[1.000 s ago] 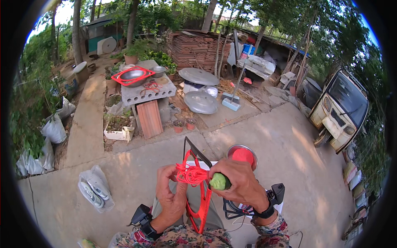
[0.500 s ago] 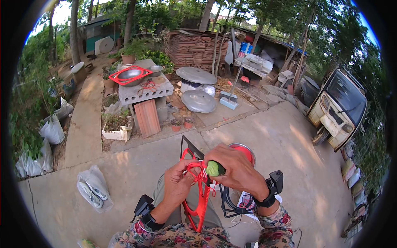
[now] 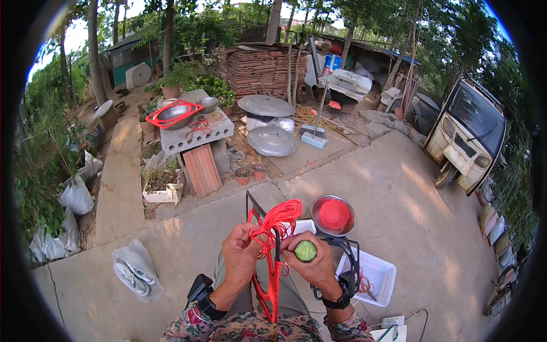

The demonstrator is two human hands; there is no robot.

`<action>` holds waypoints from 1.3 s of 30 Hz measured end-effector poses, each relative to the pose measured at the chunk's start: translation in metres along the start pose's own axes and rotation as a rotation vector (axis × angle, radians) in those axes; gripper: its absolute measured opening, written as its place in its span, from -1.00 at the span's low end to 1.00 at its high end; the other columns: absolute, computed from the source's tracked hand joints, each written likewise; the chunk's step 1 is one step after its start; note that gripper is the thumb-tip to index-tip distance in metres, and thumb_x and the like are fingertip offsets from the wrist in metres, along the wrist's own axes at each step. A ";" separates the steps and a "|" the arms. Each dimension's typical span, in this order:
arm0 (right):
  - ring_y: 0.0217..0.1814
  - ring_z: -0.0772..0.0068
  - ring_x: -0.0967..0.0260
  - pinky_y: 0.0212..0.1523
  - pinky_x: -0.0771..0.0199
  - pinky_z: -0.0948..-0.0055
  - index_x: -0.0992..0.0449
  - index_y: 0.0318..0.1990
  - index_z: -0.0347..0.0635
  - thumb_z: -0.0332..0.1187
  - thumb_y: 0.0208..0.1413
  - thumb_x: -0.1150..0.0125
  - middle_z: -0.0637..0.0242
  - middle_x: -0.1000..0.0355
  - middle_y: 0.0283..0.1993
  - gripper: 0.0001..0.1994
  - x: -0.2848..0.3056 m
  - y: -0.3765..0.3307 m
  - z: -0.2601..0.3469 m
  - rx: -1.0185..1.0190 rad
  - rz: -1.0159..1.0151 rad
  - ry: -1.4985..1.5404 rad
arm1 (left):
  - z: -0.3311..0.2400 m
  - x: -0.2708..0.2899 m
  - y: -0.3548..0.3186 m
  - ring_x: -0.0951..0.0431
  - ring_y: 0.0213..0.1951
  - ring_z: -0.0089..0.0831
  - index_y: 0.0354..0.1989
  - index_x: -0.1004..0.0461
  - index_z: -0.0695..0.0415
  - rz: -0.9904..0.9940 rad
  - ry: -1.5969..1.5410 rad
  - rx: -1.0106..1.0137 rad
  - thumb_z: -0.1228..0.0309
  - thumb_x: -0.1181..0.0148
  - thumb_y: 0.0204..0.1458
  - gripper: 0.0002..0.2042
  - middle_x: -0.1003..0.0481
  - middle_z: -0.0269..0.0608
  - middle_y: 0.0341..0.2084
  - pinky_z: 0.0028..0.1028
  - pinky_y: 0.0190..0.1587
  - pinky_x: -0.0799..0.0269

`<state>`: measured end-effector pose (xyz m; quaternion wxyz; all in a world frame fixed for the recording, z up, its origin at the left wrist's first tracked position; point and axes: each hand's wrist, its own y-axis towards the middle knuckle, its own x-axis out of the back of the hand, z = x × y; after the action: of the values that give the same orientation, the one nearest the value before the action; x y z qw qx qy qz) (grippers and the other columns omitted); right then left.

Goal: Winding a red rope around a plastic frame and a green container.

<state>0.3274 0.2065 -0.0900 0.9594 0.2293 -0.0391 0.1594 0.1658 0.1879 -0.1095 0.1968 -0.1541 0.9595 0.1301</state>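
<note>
My left hand (image 3: 239,255) pinches a bundle of red cord (image 3: 282,214), whose loops fan upward. In my right hand (image 3: 320,272) is a cucumber (image 3: 306,251), its round pale-green cut end facing up. The fingers of that hand curl around it beside a thin black bar. Between my hands a flat red plastic strip or frame (image 3: 275,293) hangs down in front of my lap. Some cord is tangled around the black bar, and how the two join is hidden.
Ahead on the right stands a steel bowl (image 3: 317,227) with a red object in it. A white tub (image 3: 386,280) holds cord and a tool. Bagged shoes (image 3: 134,275) lie left. Farther off are a concrete-block stand (image 3: 196,137) and a three-wheeled vehicle (image 3: 472,142).
My right hand has shifted right and down from the cord and turned the cucumber, so its cut end shows. The cord loops now spread upward, and the steel bowl and white tub are uncovered.
</note>
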 end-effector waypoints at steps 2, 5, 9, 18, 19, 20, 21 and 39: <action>-0.26 0.55 -0.46 -0.21 -0.47 0.53 -0.38 -0.34 -0.23 -0.59 -0.07 -0.27 0.28 -0.54 -0.30 -0.82 -0.002 0.001 -0.002 0.008 -0.001 -0.019 | 0.002 0.000 -0.004 -0.47 -0.39 -0.70 -0.24 -0.43 0.25 0.019 0.037 0.072 0.65 -0.13 0.05 -0.88 -0.53 -0.34 -0.41 -0.68 -0.34 -0.39; -0.21 0.47 -0.46 -0.17 -0.47 0.49 -0.40 -0.33 -0.21 -0.61 -0.12 -0.29 0.22 -0.52 -0.21 -0.79 -0.004 0.001 -0.009 0.058 -0.041 0.002 | 0.007 0.001 -0.011 -0.47 -0.43 -0.71 -0.28 -0.46 0.25 0.058 0.060 0.139 0.65 -0.14 0.04 -0.91 -0.53 -0.35 -0.43 -0.68 -0.37 -0.38; -0.15 0.31 -0.44 -0.14 -0.43 0.41 -0.44 -0.37 -0.18 -0.63 -0.23 -0.32 0.23 -0.52 -0.22 -0.76 0.003 0.007 -0.011 0.284 -0.060 -0.128 | 0.013 -0.003 -0.013 -0.46 -0.45 -0.71 -0.30 -0.49 0.25 0.116 0.073 0.117 0.65 -0.15 0.03 -0.92 -0.53 -0.36 -0.46 -0.68 -0.41 -0.36; -0.16 0.16 -0.41 -0.11 -0.40 0.30 -0.45 -0.28 -0.17 -0.59 -0.28 -0.36 0.24 -0.49 -0.17 -0.67 0.025 0.013 -0.016 0.388 0.191 -0.262 | -0.004 0.007 0.002 -0.54 -0.39 -0.57 -0.18 -0.51 0.28 0.315 0.025 0.441 0.65 -0.11 0.04 -0.83 -0.55 -0.27 -0.36 -0.61 -0.34 -0.46; -0.16 0.16 -0.41 -0.11 -0.40 0.30 -0.45 -0.28 -0.17 -0.59 -0.28 -0.36 0.24 -0.49 -0.17 -0.67 0.027 0.013 -0.015 0.388 0.194 -0.263 | -0.004 0.007 0.002 -0.54 -0.35 -0.56 -0.15 -0.50 0.27 0.342 0.015 0.448 0.64 -0.12 0.04 -0.81 -0.55 -0.28 -0.34 -0.60 -0.30 -0.46; -0.17 0.19 -0.41 -0.11 -0.40 0.32 -0.44 -0.29 -0.18 -0.60 -0.28 -0.35 0.24 -0.49 -0.17 -0.68 0.030 0.012 -0.014 0.371 0.172 -0.271 | -0.004 0.006 0.002 -0.54 -0.32 -0.56 -0.13 -0.50 0.26 0.370 0.005 0.455 0.62 -0.13 0.03 -0.79 -0.54 -0.28 -0.32 -0.58 -0.27 -0.45; -0.18 0.22 -0.42 -0.11 -0.40 0.34 -0.43 -0.31 -0.19 -0.61 -0.28 -0.34 0.23 -0.49 -0.18 -0.69 0.034 0.010 -0.013 0.347 0.145 -0.280 | -0.006 0.005 0.000 -0.54 -0.32 -0.56 -0.13 -0.50 0.26 0.373 0.003 0.463 0.62 -0.13 0.03 -0.79 -0.54 -0.28 -0.32 -0.58 -0.27 -0.45; -0.63 0.37 -0.21 -0.69 -0.27 0.46 -0.13 -0.26 -0.17 -0.40 0.17 -0.10 0.12 -0.22 -0.35 -0.78 0.102 -0.102 0.108 0.078 0.273 1.137 | -0.006 0.002 -0.045 -0.40 -0.31 -0.60 -0.15 -0.54 0.16 0.303 0.371 0.036 0.45 -0.33 -0.05 -0.74 -0.44 -0.35 -0.44 -0.56 -0.27 -0.32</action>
<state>0.4563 0.1008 -0.0217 0.7913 0.1359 0.4587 0.3807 0.1776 0.1444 -0.1134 -0.0019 -0.0261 0.9935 0.1105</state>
